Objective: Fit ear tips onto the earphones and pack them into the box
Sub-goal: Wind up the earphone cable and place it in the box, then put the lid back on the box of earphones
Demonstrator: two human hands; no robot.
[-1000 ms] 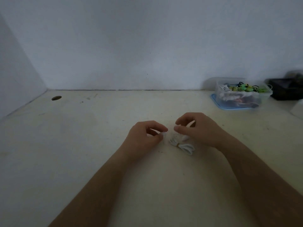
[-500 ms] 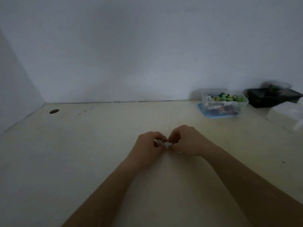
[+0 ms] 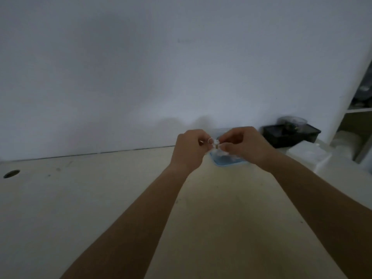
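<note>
Both hands are raised above the pale table (image 3: 100, 198), held close together. My left hand (image 3: 190, 149) pinches a small clear ear tip (image 3: 210, 140) between thumb and fingers. My right hand (image 3: 241, 144) pinches a white earphone (image 3: 216, 143), its bud facing the ear tip, and the two parts touch or nearly touch. The earphone's cable is mostly hidden inside my right hand. A clear plastic box with a blue lid under it (image 3: 227, 161) shows behind and below my hands, largely covered by them.
A black tray (image 3: 289, 135) with a clear bag on it stands at the back right by the wall. A white box (image 3: 308, 156) lies in front of it, and shelves (image 3: 358, 111) rise at the far right. A cable hole (image 3: 11, 174) is at the left.
Both hands have risen from the table with the earphone and ear tip. The camera has tilted up, so the clear box now sits behind the hands.
</note>
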